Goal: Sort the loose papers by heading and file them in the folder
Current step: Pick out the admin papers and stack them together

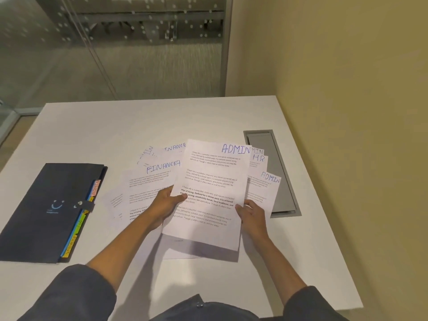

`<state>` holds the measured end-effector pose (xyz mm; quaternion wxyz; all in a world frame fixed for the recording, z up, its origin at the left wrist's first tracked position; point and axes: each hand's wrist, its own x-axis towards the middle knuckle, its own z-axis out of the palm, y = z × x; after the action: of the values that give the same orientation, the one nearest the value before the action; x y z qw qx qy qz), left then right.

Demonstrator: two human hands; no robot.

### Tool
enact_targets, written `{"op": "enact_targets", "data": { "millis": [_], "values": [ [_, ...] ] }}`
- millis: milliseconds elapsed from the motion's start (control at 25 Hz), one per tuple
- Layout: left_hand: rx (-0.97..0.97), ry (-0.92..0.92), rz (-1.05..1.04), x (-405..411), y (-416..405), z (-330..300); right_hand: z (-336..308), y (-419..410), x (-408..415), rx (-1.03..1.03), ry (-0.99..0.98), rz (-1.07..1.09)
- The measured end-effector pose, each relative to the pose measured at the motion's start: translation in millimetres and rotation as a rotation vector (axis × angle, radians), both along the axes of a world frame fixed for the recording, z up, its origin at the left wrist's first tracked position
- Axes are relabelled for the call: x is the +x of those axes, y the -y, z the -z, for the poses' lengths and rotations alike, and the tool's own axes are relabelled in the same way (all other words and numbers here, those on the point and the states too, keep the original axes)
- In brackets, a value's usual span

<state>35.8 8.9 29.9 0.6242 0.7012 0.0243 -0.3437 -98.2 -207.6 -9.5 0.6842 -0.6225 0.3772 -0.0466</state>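
While both hands are holding it up over the spread, the top ADMIN sheet point(209, 193) is sitting tilted above the loose papers point(148, 188) on the white table point(115, 126). Left hand point(168, 202) is pinching the sheet's left edge, thumb lying on the printed text, fingers curling underneath. Right hand point(251, 213) is gripping the sheet's right edge the same way, thumb on top. Left of the ADMIN sheet, two FINANCE pages point(162, 167) are fanning out, partly overlapped by it, with another sheet peeking out behind them whose heading is too cut off to read. Right of the ADMIN sheet, an HR page point(259, 158) and a second ADMIN page point(269, 179) are sticking out from under it, reaching over the grey cable hatch point(278, 170) set in the table. Well left of the ADMIN sheet, the dark folder point(46, 209) is lying closed and flat, strap snapped, coloured tabs point(78, 225) showing along its right edge, top one reading ADMIN, bottom one SPORTS. Dark sleeves point(76, 295) are covering both upper arms near the bottom edge
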Motion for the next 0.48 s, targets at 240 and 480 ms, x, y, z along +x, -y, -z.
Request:
{"op": "enact_targets", "data": {
  "millis": [240, 480],
  "values": [
    [-0.036, 0.003, -0.030, -4, -11, -6, 17, 44, -9, -0.249, -0.321, 0.160],
    [-0.006, -0.014, -0.060, -5, -24, 1, 49, 64, -25, -0.575, -0.530, 0.029]
  ]
}}
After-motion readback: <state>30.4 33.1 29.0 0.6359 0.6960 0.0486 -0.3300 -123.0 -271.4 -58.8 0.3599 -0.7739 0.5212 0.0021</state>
